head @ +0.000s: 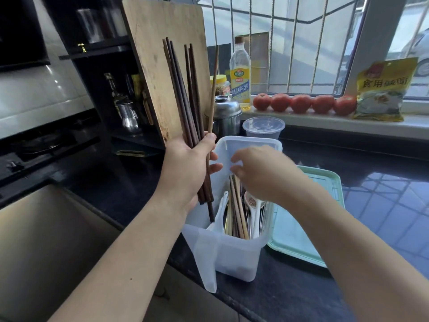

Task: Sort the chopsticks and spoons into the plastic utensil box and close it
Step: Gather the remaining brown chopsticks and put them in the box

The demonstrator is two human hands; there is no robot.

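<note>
My left hand (188,168) grips a bundle of several dark brown chopsticks (183,94), held upright to the left of the box, with one lighter stick among them. The clear plastic utensil box (232,254) stands open on the black counter. Inside it lie more chopsticks (236,212) and white spoons (251,205). My right hand (260,175) reaches into the box from above, fingers curled over the chopstick tops; whether it pinches one is hidden. The pale green lid (306,228) lies flat on the counter to the right of the box.
A wooden cutting board (160,54) leans behind the chopsticks. A steel pot (226,115), a lidded plastic tub (263,127) and an oil bottle (240,73) stand behind the box. Tomatoes (301,103) line the sill. The sink (46,240) lies at left.
</note>
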